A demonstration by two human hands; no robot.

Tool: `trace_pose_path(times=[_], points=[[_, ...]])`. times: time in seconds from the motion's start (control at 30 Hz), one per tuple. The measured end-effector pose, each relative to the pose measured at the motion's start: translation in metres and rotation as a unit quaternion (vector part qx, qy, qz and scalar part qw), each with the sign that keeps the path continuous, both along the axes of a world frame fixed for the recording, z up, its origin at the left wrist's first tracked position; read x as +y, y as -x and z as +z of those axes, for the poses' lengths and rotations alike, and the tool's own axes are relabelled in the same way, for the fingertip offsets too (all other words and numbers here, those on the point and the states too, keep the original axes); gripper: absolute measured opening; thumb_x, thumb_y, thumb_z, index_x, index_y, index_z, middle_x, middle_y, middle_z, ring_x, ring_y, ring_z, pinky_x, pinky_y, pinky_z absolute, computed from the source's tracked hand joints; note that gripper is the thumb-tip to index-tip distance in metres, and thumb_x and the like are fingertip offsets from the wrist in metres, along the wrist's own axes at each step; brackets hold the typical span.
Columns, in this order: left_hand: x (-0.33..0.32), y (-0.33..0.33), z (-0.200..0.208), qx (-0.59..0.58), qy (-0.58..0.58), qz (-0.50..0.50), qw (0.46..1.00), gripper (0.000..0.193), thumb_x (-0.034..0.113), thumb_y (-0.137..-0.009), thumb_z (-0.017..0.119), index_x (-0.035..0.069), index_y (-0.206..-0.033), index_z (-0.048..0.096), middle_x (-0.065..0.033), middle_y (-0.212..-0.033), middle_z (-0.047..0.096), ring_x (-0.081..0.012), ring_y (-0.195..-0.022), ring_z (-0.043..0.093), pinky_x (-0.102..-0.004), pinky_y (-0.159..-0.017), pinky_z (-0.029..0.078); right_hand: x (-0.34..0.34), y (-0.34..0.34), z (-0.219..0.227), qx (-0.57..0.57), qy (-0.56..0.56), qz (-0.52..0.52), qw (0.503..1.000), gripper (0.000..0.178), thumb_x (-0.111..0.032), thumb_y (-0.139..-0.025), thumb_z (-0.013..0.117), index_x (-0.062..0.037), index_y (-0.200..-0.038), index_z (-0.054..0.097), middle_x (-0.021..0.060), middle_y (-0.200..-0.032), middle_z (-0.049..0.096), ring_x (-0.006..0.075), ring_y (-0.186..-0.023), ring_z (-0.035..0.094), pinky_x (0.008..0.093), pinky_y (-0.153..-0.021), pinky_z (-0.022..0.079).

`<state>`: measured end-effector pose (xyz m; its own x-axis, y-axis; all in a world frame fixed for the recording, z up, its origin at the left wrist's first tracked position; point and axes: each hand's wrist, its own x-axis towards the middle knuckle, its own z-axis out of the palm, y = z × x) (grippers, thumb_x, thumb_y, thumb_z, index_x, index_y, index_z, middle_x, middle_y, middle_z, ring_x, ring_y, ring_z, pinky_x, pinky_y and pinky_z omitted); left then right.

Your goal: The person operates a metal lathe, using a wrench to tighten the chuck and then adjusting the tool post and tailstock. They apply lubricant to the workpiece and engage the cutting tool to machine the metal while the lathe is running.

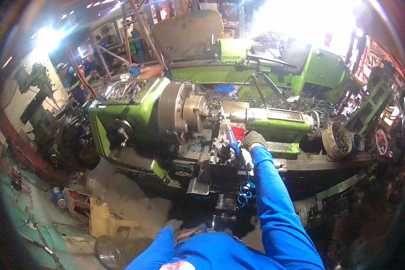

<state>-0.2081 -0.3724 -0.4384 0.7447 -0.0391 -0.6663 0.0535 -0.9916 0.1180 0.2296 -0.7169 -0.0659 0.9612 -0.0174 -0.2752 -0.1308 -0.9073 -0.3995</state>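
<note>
My right hand (254,139), in a dark knitted glove, reaches forward to the lathe carriage and looks curled. What it holds, if anything, is hidden. Just left of it are a small red container (238,133) and a slim blue-and-white tool with a long thin tip (232,138), standing tilted above the tool post (222,150). The tip points up toward a round metal workpiece (194,112) in the lathe chuck (171,112). My left hand (173,223), in a grey glove, is low beside my body, away from the machine; its fingers are not clear.
A blue coiled hose (244,196) hangs in front of the carriage. The green tailstock (279,123) stands to the right, beside a bucket of metal pieces (337,141). Hand tools (121,90) lie on the headstock. Behind is another green lathe (229,72); a yellow stool (108,219) is lower left.
</note>
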Motion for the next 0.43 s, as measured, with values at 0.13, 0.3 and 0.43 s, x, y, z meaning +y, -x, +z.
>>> trace_pose_path(times=[0.13,0.3,0.43], points=[[-0.012,0.025,-0.007,0.024,0.016,0.176,0.984,0.050,0.042,-0.104,0.047,0.012,-0.138,0.067,-0.0232,-0.149,0.057,-0.0407,-0.136,0.057,-0.0533,-0.113,0.046,-0.002,0.001,-0.001,0.002,0.034,0.045,0.998,0.044,-0.031,-0.095,0.061,-0.0138,-0.135,0.070,0.0151,-0.141,0.066,0.0350,-0.131,0.063,0.0467,-0.109,0.051],[-0.023,0.041,-0.022,0.080,-0.020,0.171,0.982,0.057,0.046,-0.100,0.050,0.010,-0.142,0.064,-0.0228,-0.151,0.056,-0.0427,-0.138,0.054,-0.0524,-0.114,0.045,-0.003,0.008,0.018,0.008,0.075,0.059,0.995,0.047,-0.032,-0.094,0.062,-0.0138,-0.136,0.069,0.0139,-0.144,0.064,0.0334,-0.133,0.062,0.0471,-0.110,0.050],[0.002,0.056,-0.064,0.114,-0.017,0.250,0.962,0.061,0.050,-0.099,0.051,0.009,-0.143,0.063,-0.0223,-0.152,0.055,-0.0427,-0.140,0.052,-0.0512,-0.116,0.043,-0.003,-0.002,0.009,-0.002,0.056,0.052,0.997,0.047,-0.035,-0.094,0.062,-0.0139,-0.136,0.070,0.0139,-0.143,0.065,0.0334,-0.132,0.063,0.0475,-0.110,0.051]])
